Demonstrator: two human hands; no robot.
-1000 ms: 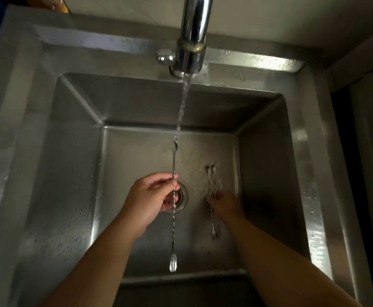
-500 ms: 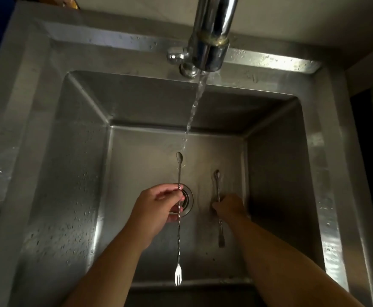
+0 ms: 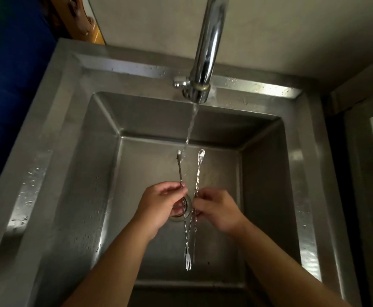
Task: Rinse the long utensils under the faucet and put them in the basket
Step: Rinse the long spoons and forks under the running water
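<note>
Nearest the camera, two bare forearms reach down into the steel sink. The left hand pinches the twisted shaft of one long utensil, its fork end hanging low toward the near wall and its spoon tip up at the edge of the water stream. The right hand, which half a second ago was down on the sink floor, has come up pinching a second long utensil, now held upright just beside the first. Both are off the floor over the drain, so the two can likely be rinsed together. Beyond, the faucet runs. No basket is in view.
</note>
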